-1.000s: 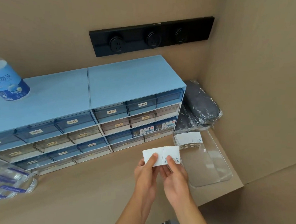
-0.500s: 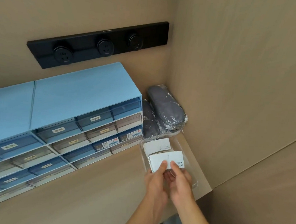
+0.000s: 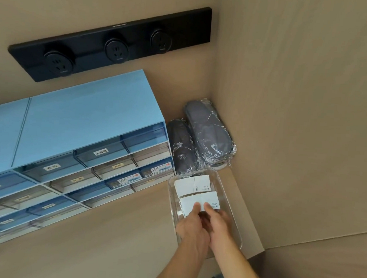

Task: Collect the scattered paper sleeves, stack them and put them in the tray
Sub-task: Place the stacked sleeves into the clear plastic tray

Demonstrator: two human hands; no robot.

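Lowering a stack of paper sleeves (image 3: pixel 199 202) into the clear tray (image 3: pixel 228 191), lower right, beside another stack (image 3: pixel 192 184); left hand (image 3: pixel 191 227) and right hand (image 3: pixel 218 223) both pinch its near edge (light, bendy card, probably slides apart; grip squarely).

drawer labels (image 3: pixel 51 167) too blurred to read; drawer unit (image 3: pixel 71 136) cut off at left, perhaps continuing.

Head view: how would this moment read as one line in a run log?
step: placing sleeves | left hand + right hand: holding stack | over tray | another stack inside
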